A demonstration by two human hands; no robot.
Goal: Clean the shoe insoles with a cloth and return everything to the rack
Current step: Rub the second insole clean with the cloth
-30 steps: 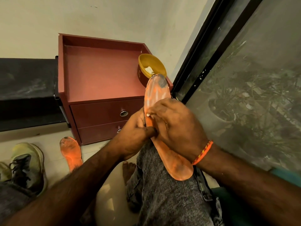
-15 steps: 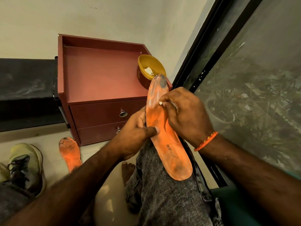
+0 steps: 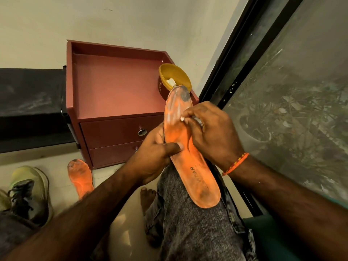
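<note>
From the head camera we are mid-wipe: our left hand [image 3: 152,157] grips the orange insole [image 3: 188,153] propped on our knee, while our right hand [image 3: 209,129] pinches a small white cloth [image 3: 182,119] against its forefoot. Next, we judge, the grey toe stain needs rubbing.

A red two-drawer cabinet [image 3: 116,102] stands against a cream wall [image 3: 131,21] beside a black-framed window [image 3: 293,91]
</note>
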